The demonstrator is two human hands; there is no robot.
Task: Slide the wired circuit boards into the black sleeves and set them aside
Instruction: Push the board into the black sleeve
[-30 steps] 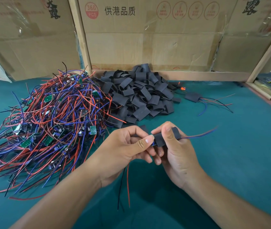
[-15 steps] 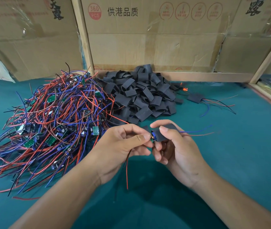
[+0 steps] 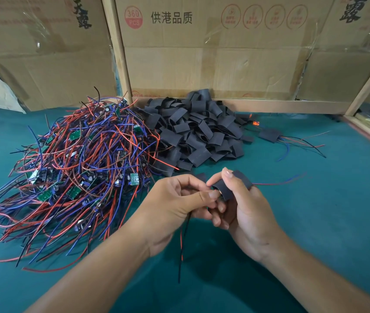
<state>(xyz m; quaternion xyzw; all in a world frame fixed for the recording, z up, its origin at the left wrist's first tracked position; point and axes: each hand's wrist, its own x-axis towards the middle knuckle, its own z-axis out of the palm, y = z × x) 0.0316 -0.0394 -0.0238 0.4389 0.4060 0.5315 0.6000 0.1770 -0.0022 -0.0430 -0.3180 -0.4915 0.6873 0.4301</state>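
My right hand (image 3: 247,213) pinches a black sleeve (image 3: 230,186) between thumb and forefinger. Thin red and blue wires (image 3: 276,183) stick out of its right end. My left hand (image 3: 177,206) meets it from the left, fingers closed at the sleeve's left mouth, where the board is hidden. A red and a black wire (image 3: 183,247) hang down from that hand. A heap of wired circuit boards (image 3: 78,168) lies at the left. Behind my hands sits the pile of empty black sleeves (image 3: 195,129). One sleeved board (image 3: 270,134) with loose wires lies at the right.
Everything rests on a green felt table (image 3: 315,222). Cardboard boxes (image 3: 213,53) and a wooden frame (image 3: 281,107) wall off the back. A wooden rail (image 3: 369,129) borders the far right, with more wires beyond it.
Both hands have stayed together and drifted slightly up the table. The sleeve has tilted and now covers more of the board; the blue part seen at its left mouth is hidden.
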